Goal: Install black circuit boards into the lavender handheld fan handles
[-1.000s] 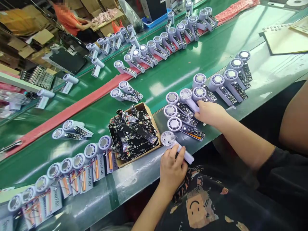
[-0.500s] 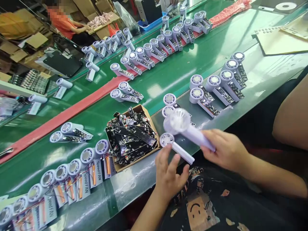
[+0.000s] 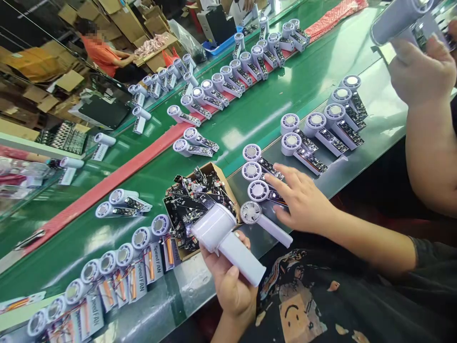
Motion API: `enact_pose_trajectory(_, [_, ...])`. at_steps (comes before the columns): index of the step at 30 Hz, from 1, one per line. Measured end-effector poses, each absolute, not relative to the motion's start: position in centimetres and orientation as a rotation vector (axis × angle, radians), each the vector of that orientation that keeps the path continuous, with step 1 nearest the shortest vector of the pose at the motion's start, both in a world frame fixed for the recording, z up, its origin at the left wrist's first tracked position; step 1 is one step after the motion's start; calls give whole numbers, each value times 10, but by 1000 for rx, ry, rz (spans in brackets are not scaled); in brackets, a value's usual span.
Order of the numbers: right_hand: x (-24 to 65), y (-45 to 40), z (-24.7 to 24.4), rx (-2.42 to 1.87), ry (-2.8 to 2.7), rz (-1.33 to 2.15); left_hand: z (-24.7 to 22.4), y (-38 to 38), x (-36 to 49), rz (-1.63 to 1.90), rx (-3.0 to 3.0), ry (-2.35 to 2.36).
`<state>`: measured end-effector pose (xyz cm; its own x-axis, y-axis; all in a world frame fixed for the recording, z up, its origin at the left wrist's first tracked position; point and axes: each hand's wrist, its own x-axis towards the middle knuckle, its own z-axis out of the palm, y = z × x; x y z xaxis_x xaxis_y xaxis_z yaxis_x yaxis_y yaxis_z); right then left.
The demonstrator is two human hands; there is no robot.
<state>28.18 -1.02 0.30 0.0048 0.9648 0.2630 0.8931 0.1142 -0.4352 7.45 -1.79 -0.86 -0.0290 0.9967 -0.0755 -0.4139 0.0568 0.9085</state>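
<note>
- First, at the left end of the counter (image 3: 189, 286), a row of fans with exposed orange parts (image 3: 124, 255) lines up, beside the green belt (image 3: 153, 162).
- An open carton (image 3: 225, 186) heaped with circuit boards (image 3: 189, 200) comes next; from this view the held fan covers its near right corner.
- The left hand (image 3: 228, 288) holds a lilac fan (image 3: 232, 247), fingers curled beneath its round head and thumb by the handle.
- Three board-fitted fans (image 3: 257, 190) lie right of the carton.
- Nearest the counter's front edge, a loose fan (image 3: 270, 228) lies between the two hands, blades up.
- The right hand (image 3: 300, 197) is spread and grips nothing, partly hiding the three fans' handles; contact cannot be told.
- Six more board-fitted fans (image 3: 315, 121) cluster beyond it.
- At far right, a co-worker's hand (image 3: 419, 78) holds another fan housing (image 3: 398, 21).
</note>
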Motion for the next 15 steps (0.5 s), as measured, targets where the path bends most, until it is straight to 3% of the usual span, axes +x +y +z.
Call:
enact_pose_trajectory(5, [282, 30, -14, -2217, -1940, 465, 3, -20, 75, 1368, 819, 858])
enact_pose_trajectory(15, [270, 34, -19, -2301, -1805, 371, 0, -20, 76, 1373, 888, 890])
